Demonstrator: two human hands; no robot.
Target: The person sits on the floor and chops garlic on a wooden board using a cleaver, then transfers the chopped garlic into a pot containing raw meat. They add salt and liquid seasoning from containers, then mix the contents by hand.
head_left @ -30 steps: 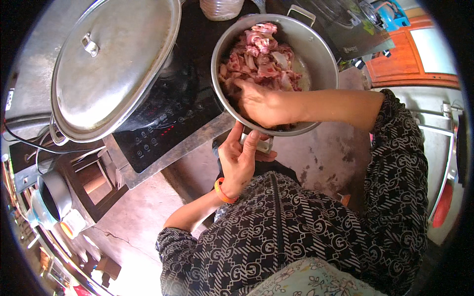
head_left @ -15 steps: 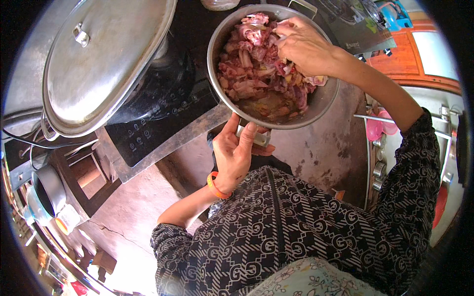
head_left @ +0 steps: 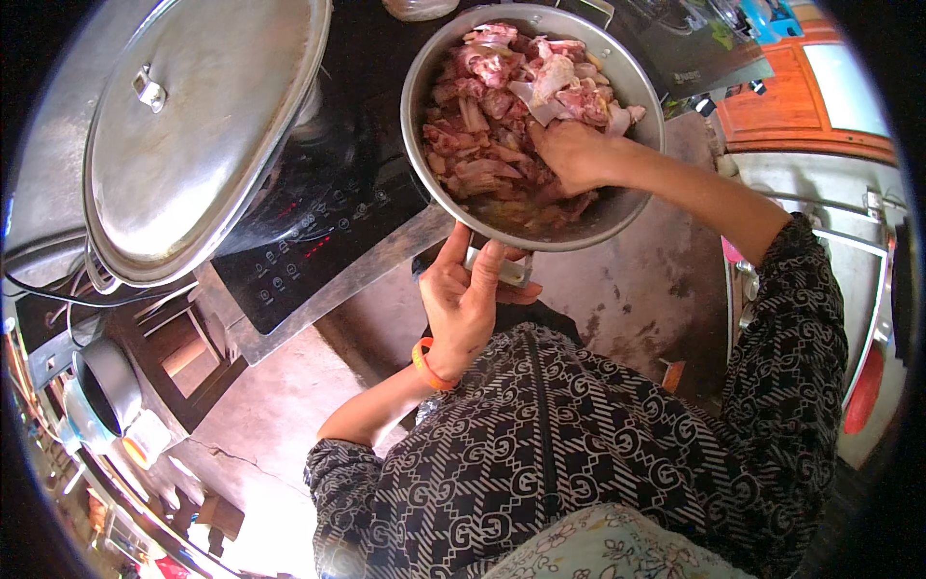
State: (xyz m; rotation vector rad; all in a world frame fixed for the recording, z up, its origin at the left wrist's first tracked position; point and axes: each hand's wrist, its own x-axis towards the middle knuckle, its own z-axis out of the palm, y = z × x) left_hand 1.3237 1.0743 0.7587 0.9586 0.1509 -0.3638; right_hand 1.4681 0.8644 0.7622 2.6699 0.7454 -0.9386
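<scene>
A round metal pot (head_left: 632, 207) full of raw, chopped meat pieces (head_left: 487, 125) is in front of me, with some brownish liquid at its near side. My left hand (head_left: 461, 294) grips the pot's near metal handle (head_left: 503, 268), thumb on top and fingers beneath; an orange band circles that wrist. My right hand (head_left: 577, 159) is pushed down into the meat at the right half of the pot. Its fingers are buried among the pieces, so what they hold does not show.
At left, a large pot with a metal lid (head_left: 207, 125) stands on a black cooktop (head_left: 280, 275) whose panel shows red lights. A dark metal pan (head_left: 108, 376) sits low at far left. An orange wooden cabinet (head_left: 772, 106) and a white rack (head_left: 873, 246) are at right.
My right hand has moved from the top of the meat at the far right down deeper, nearer to me. Red lights now show on the cooktop. My left hand keeps its hold.
</scene>
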